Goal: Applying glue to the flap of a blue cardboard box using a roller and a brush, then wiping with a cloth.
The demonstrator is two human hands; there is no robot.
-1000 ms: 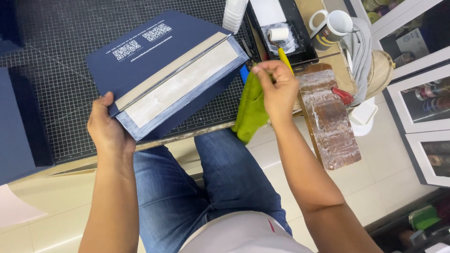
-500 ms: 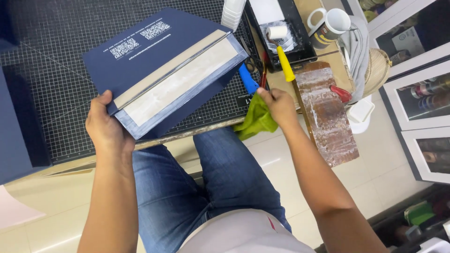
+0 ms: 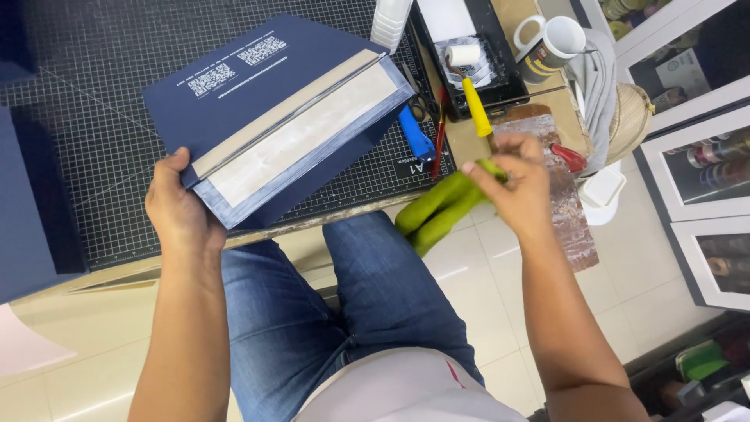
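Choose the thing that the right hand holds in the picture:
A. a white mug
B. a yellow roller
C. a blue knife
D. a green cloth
D: the right hand pinches a green cloth that hangs off the table edge, while the roller lies in its tray and the mug stands untouched.

Dark blue folded box, flap open, bare grey board strip showing along the inside, tilted over a black gridded mat, gripped at its near corner; green cloth, bunched and hanging, pinched at its top.
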